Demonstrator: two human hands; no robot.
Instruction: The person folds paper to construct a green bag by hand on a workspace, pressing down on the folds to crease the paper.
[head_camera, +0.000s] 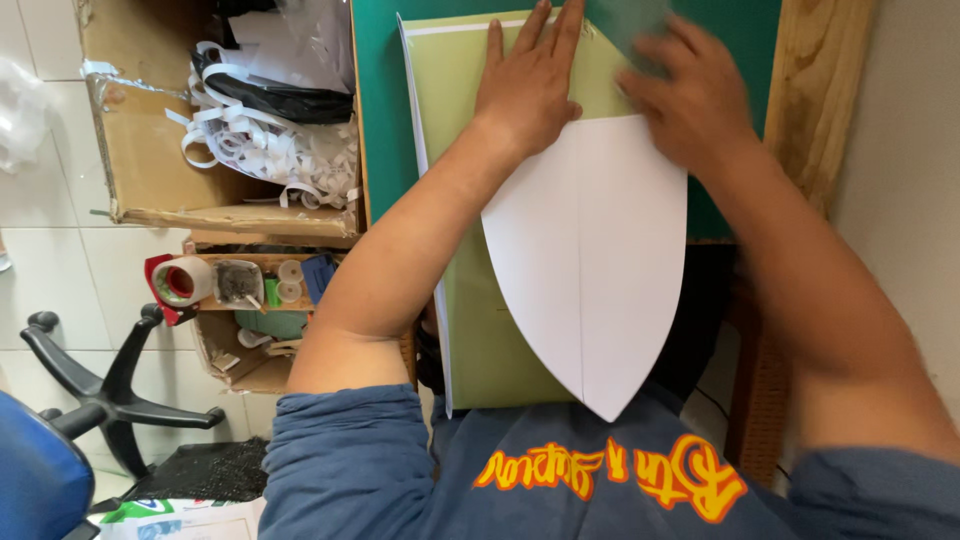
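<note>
Fingers (540, 35) of the left hand (525, 90) lie flat and slightly spread, palm down on the pale green rectangular sheet of card (480, 330), just above the straight top edge of the white shield-shaped paper cut-out with a centre crease (590, 260). Beside it, the right hand (690, 100) is blurred; it rests over the cut-out's upper right corner, and whether its fingers pinch the paper or only press on it cannot be told.

From the head camera, the white cut-out lies on top of the green card, its point aimed toward the person's blue shirt (520, 470), and both lie on a dark green cutting mat (385, 120). The cut-out looks light, thin and easily bent, likely to slide on the smooth card unless pressed down. Its straight top edge or a curved side seems the safest hold, away from the crease.

Left of the cut-out stands an open brown cardboard box (140, 150) holding curled white paper strips (270, 150) and a black plastic bag (280, 95). Below that box, a smaller cardboard box with a wooden tray (250, 300) carries a roll of tape in a red dispenser (178, 283) and small odds and ends too small to make out. Farther left of the cut-out is the black base of a swivel chair (110, 400).
</note>
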